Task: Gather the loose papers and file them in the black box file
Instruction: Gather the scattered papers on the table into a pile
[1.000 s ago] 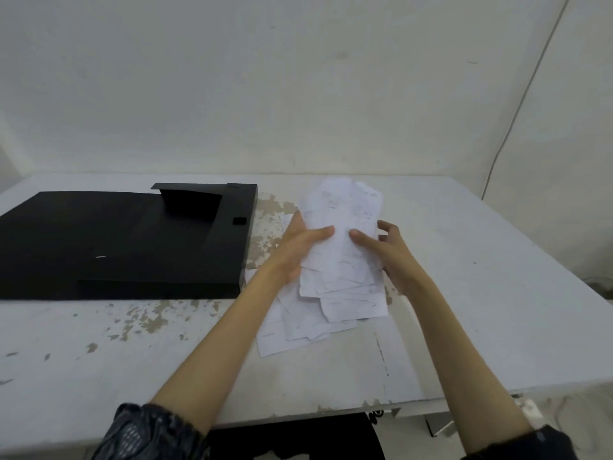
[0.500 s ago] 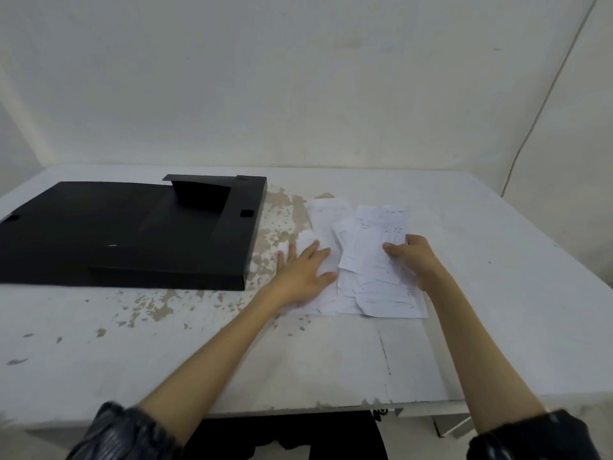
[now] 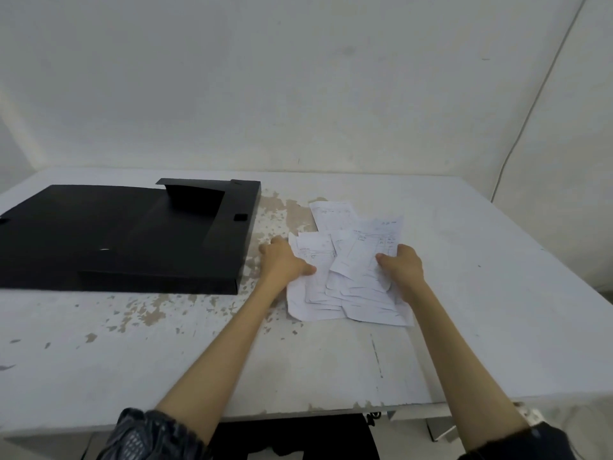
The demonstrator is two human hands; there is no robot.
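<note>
A spread pile of white printed papers [image 3: 345, 287] lies on the table right of centre. My left hand [image 3: 285, 260] grips the pile's left edge, thumb on top of the sheets. My right hand [image 3: 403, 268] pinches the right part of the pile, with one sheet [image 3: 368, 247] lifted slightly under the thumb. The black box file [image 3: 132, 237] lies open and flat to the left, its lid spread towards the left and a flap [image 3: 195, 197] standing at the back. It looks empty.
The white table [image 3: 331, 366] has chipped paint patches between the file and the papers. A wall runs behind the table, with a thin cable [image 3: 530, 107] down its right side. The table's front edge is near my elbows.
My left hand went from pressing flat on the papers to gripping their left edge. My right hand keeps its pinch on the right sheets. The camera view shifted slightly.
</note>
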